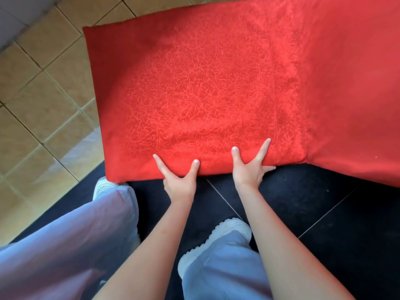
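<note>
The left hand (179, 184) and right hand (249, 173) grip the near folded edge of the red shaggy rug (205, 87) over the tiled floor (43, 94), two digits splayed on top and the rest probably curled beneath, steadying the fold.

left hand (179, 182): thumb, forefinger splayed, other fingers curled under | right hand (249, 172): same | arms outstretched

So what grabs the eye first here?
The red fuzzy mat fills the upper middle and right of the view. The left-hand grip and right-hand grip hold its near edge side by side, two digits of each spread on top. Below them lie black floor tiles and a white shoe, with tan tiles at upper left.
</note>
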`<state>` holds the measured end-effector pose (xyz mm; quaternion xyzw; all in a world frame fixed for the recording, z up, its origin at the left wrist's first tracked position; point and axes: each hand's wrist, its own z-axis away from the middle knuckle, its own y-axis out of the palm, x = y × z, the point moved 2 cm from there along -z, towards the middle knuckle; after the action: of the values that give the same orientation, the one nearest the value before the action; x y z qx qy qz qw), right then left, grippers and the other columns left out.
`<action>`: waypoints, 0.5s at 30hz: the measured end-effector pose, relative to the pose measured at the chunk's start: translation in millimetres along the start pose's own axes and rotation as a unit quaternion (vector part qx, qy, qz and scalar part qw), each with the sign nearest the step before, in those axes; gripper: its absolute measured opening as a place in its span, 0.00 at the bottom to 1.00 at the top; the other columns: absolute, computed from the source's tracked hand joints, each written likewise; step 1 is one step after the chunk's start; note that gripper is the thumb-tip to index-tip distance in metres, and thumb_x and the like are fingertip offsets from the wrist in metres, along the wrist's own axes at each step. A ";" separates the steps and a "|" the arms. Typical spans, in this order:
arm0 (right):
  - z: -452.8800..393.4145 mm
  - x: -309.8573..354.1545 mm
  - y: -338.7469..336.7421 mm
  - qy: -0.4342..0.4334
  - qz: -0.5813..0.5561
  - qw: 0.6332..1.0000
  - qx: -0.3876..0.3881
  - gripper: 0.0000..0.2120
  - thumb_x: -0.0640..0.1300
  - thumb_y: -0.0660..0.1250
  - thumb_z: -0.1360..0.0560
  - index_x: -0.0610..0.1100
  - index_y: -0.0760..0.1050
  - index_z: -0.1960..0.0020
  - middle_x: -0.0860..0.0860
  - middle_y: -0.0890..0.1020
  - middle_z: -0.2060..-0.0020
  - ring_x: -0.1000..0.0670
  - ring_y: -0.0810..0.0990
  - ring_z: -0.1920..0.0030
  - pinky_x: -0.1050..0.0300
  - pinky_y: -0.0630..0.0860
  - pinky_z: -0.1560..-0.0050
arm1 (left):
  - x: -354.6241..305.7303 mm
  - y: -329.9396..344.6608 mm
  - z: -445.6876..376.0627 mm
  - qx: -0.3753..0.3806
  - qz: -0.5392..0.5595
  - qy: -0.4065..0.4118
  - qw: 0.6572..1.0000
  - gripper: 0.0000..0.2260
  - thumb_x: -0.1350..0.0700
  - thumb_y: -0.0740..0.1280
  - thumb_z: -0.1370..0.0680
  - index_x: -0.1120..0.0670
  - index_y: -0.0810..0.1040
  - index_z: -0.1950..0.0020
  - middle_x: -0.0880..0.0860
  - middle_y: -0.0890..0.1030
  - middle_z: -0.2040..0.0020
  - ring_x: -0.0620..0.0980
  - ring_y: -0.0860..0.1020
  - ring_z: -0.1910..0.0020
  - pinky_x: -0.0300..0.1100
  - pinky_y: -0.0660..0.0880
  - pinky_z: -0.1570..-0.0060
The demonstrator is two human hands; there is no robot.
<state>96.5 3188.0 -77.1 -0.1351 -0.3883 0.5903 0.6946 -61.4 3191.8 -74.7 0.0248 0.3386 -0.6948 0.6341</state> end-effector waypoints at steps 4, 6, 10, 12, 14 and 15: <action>-8.1 1.7 -9.6 -0.004 -0.052 0.999 0.015 0.52 0.62 0.76 0.35 0.75 0.38 0.30 0.34 0.64 0.33 0.54 0.71 0.60 0.55 0.66 0.48 | -1.8 6.4 -10.2 -0.021 0.030 -0.012 0.999 0.52 0.41 0.76 0.33 0.33 0.38 0.26 0.65 0.70 0.32 0.60 0.66 0.31 0.48 0.61 0.32; -10.7 1.2 -10.7 -0.002 -0.062 0.998 0.025 0.54 0.60 0.77 0.37 0.77 0.38 0.31 0.35 0.66 0.37 0.58 0.66 0.64 0.54 0.66 0.49 | -1.5 11.0 -12.7 -0.029 0.048 -0.020 0.998 0.53 0.41 0.77 0.34 0.31 0.38 0.26 0.64 0.70 0.32 0.59 0.66 0.30 0.48 0.61 0.32; -14.1 0.6 -4.0 0.016 -0.094 0.995 0.020 0.56 0.57 0.79 0.38 0.77 0.39 0.31 0.36 0.66 0.38 0.53 0.69 0.62 0.54 0.68 0.49 | 2.8 17.9 -19.2 -0.058 0.095 -0.022 0.994 0.54 0.42 0.79 0.37 0.29 0.40 0.27 0.59 0.67 0.28 0.57 0.65 0.28 0.42 0.59 0.36; -16.3 -0.7 -2.1 0.015 -0.105 0.994 0.015 0.56 0.56 0.80 0.38 0.77 0.40 0.31 0.36 0.66 0.38 0.55 0.68 0.63 0.54 0.67 0.48 | 4.8 21.2 -21.0 -0.067 0.112 -0.020 0.991 0.54 0.43 0.79 0.38 0.28 0.41 0.28 0.58 0.67 0.28 0.55 0.65 0.29 0.40 0.58 0.40; -18.6 -1.5 -1.1 0.015 -0.114 0.993 0.013 0.56 0.55 0.80 0.38 0.77 0.40 0.31 0.35 0.66 0.38 0.54 0.69 0.63 0.54 0.67 0.48 | 5.7 23.0 -22.7 -0.078 0.117 -0.013 0.990 0.54 0.43 0.80 0.38 0.28 0.42 0.27 0.55 0.66 0.27 0.54 0.64 0.28 0.40 0.58 0.38; -19.3 -1.9 -0.3 0.014 -0.116 0.993 0.010 0.56 0.55 0.80 0.38 0.76 0.40 0.30 0.35 0.66 0.38 0.54 0.69 0.63 0.54 0.67 0.48 | 6.1 23.8 -23.9 -0.082 0.120 -0.010 0.989 0.54 0.44 0.80 0.38 0.29 0.43 0.27 0.53 0.65 0.26 0.54 0.64 0.28 0.40 0.58 0.37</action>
<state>110.2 3191.4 -90.3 -0.0898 -0.3856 0.5075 0.7653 -50.6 3199.3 -106.4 0.0061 0.3827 -0.5833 0.7164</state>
